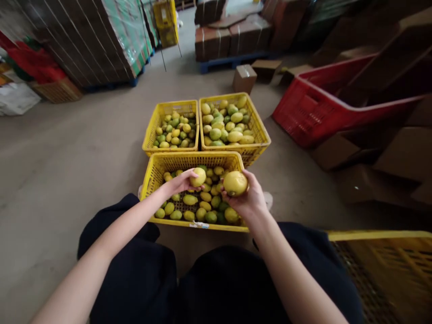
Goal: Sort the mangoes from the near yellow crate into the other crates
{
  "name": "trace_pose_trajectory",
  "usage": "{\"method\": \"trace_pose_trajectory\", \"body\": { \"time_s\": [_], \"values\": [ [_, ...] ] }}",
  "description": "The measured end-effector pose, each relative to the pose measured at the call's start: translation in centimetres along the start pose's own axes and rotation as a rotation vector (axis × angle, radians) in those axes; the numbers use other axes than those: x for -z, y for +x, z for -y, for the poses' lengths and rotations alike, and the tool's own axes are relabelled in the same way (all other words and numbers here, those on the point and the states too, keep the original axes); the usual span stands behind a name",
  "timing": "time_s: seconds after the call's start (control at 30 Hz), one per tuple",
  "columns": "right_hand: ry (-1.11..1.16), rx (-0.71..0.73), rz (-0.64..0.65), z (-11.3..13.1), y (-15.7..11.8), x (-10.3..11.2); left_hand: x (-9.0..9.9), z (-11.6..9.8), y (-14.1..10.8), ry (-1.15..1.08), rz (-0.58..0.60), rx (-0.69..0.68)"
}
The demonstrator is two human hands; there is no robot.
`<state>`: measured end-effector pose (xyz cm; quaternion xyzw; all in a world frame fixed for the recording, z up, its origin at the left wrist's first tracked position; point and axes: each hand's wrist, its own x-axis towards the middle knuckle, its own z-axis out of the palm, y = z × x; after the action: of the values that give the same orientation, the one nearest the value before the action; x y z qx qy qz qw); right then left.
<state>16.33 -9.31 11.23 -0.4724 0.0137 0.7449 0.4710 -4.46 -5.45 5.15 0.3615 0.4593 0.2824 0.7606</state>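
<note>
My left hand is closed around a yellow lemon. In my right hand rests a larger yellow lemon, gripped by the fingers and thumb. Both hands are held over the near yellow crate, which has yellow and green lemons lying loosely on its slotted floor. Behind it stand two more yellow crates: the left crate holds small yellow and green lemons, and the right crate holds bigger ones. My forearms and hands hide part of the near crate's fruit.
A red crate holding cardboard stands to the right, with cardboard boxes beside it. Another yellow crate is at the lower right. A small carton sits on the floor beyond the fruit. Farther back are stacked boxes on a blue pallet.
</note>
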Motion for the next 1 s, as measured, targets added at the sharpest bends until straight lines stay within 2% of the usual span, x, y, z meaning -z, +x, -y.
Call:
{"method": "trace_pose_trajectory", "body": {
  "time_s": [0.07, 0.17, 0.27, 0.4, 0.57, 0.73, 1.0],
  "values": [
    [-0.036, -0.033, 0.043, -0.6, 0.0, -0.8, 0.1, -1.2, -2.6, -0.189, 0.006, -0.035],
    [-0.127, -0.077, 0.139, -1.7, 0.0, -2.0, 0.0, -1.6, -4.9, -0.353, 0.000, -0.126],
    [-0.205, -0.055, 0.224, -2.7, -0.2, -3.1, -0.6, -2.0, -6.0, -0.502, -0.021, -0.194],
    [-0.274, 0.036, 0.326, -3.5, -0.5, -4.0, -1.5, -3.4, -7.5, -0.555, -0.051, -0.243],
    [-0.357, 0.154, 0.406, -3.8, -0.2, -4.4, -1.0, -4.5, -8.3, -0.644, -0.167, -0.226],
    [-0.372, 0.152, 0.410, -4.4, 0.7, -4.6, -0.5, -4.4, -8.0, -0.672, -0.301, -0.154],
    [-0.396, 0.121, 0.286, -5.0, 1.8, -4.8, 0.0, -4.2, -7.5, -0.787, -0.368, -0.086]
  ]
}}
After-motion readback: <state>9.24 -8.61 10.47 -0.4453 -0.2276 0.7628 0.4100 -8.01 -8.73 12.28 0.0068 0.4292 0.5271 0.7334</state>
